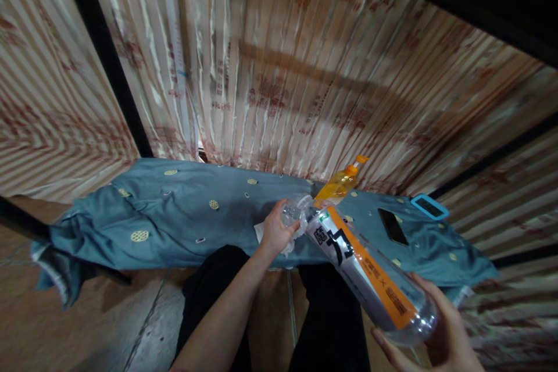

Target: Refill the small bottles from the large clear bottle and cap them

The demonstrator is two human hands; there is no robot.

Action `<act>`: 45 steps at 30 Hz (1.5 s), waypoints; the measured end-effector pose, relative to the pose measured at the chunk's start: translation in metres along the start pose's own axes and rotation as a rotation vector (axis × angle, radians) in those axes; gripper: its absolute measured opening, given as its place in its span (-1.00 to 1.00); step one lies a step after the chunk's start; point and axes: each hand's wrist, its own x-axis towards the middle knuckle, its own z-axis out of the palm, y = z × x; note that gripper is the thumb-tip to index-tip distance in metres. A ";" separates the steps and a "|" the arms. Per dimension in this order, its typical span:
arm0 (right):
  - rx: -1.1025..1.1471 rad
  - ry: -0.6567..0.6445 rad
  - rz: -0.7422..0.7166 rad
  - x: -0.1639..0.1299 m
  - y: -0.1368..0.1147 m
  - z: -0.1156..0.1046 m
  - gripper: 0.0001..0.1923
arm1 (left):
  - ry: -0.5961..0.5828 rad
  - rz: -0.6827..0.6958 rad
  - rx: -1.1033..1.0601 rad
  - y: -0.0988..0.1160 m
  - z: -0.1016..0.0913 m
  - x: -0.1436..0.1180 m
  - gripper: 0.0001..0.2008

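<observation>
My right hand point(440, 325) grips the base end of a large clear plastic bottle point(366, 279) with an orange and silver label. The bottle is tilted over my lap, its narrow end towards my left hand. My left hand point(279, 229) is closed around a small clear plastic piece point(293, 213) at that end; I cannot tell whether the two are joined. White tissue point(288, 247) shows under my left fingers. Just behind the bottle's narrow end is a pump bottle point(337, 186) of yellow liquid with an orange top.
A blue-grey cloth with yellow pineapple prints point(174, 215) covers the low table before my knees. A dark phone point(393, 226) and a blue-framed device point(429, 207) lie to the right. Striped curtains point(270, 70) hang behind, with black frame poles point(104, 52) at the sides.
</observation>
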 end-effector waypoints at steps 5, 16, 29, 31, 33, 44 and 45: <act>0.057 0.024 0.080 0.001 -0.014 0.004 -0.12 | 0.008 -0.008 -0.007 -0.001 0.001 0.000 -0.45; 0.001 -0.024 -0.040 0.000 0.006 -0.001 -0.08 | 0.014 0.003 0.006 -0.002 0.001 0.000 -0.44; 0.007 -0.006 0.006 0.001 -0.002 0.000 -0.07 | 0.013 -0.003 -0.018 0.002 0.000 0.000 -0.48; -0.017 -0.025 -0.048 0.001 0.003 -0.001 -0.04 | 0.016 -0.003 -0.021 0.002 0.000 0.000 -0.48; -0.034 -0.028 -0.044 0.002 0.005 -0.003 -0.05 | 0.015 -0.001 -0.026 0.002 0.000 0.000 -0.48; -0.052 -0.057 -0.112 0.003 0.007 -0.004 -0.06 | 0.014 -0.005 -0.038 0.000 0.001 0.000 -0.48; -0.042 -0.048 -0.100 0.002 0.007 -0.004 -0.07 | 0.012 -0.007 -0.037 0.000 0.001 0.000 -0.48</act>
